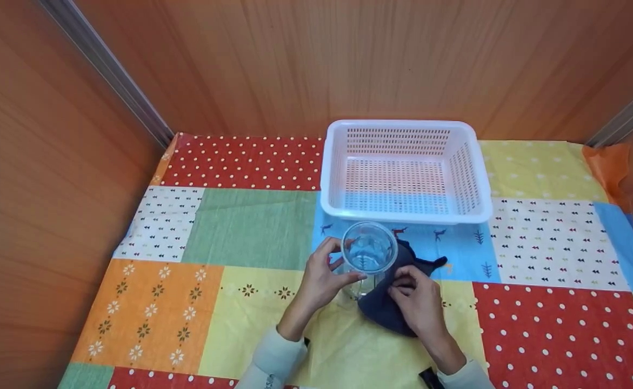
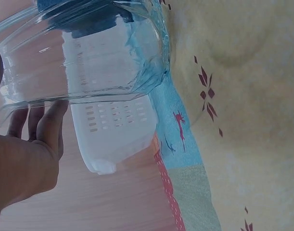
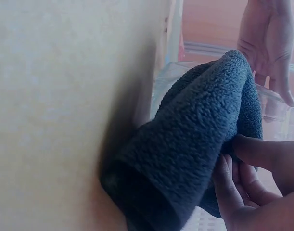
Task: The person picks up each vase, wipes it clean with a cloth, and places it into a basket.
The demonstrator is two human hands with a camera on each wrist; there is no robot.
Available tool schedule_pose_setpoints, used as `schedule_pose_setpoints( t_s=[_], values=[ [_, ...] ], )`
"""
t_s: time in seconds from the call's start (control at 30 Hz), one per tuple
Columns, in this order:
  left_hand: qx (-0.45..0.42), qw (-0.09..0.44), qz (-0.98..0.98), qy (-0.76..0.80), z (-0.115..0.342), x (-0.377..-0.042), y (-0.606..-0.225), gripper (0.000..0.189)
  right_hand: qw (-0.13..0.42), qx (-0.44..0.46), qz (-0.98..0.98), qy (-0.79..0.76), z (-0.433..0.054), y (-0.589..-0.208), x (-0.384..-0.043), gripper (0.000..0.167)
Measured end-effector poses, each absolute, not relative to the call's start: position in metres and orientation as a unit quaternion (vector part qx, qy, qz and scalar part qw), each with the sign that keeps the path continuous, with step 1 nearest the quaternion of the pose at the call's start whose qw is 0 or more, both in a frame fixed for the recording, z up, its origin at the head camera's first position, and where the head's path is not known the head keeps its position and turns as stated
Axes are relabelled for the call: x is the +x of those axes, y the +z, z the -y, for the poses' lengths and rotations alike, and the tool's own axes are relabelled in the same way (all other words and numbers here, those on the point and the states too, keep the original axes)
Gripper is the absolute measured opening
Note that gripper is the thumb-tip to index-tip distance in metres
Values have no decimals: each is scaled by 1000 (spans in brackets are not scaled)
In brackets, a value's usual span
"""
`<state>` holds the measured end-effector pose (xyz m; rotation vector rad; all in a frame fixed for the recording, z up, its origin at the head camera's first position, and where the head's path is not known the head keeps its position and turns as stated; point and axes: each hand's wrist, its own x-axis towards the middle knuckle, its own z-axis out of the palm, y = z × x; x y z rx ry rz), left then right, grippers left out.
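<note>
My left hand grips a clear glass cup near its rim, thumb on the near side and fingers round the left. The cup's open mouth faces up toward the head camera. On its right side, a dark blue-grey fuzzy cloth lies against the glass. My right hand pinches this cloth between thumb and fingers. From the right wrist, the cloth hangs in folds in front of the cup and covers much of it. In the left wrist view, the cup is held tilted sideways in the frame, close over the tablecloth.
A white plastic basket with slotted walls stands just beyond the cup, near the back wooden panel. Beneath everything spreads a patchwork-print tablecloth. Another wooden panel rises along the left side.
</note>
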<state>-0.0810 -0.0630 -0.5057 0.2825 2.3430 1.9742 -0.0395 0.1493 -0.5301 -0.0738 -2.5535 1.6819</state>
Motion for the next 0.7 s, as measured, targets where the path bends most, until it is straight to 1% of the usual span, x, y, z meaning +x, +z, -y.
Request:
schedule_pose_setpoints(
  t_s=[0.27,0.43,0.7],
  values=[
    [91,36,-754,650,63,-81,-505,49,34,-28,849,526,-150,-535,-39,24],
    [91,36,-754,649,63,-81,-504,48,45,-25,853,520,-149,-537,-38,23],
    [89,33,-763,639,62,-80,-504,47,68,-52,840,536,-145,-537,-36,21]
  ],
)
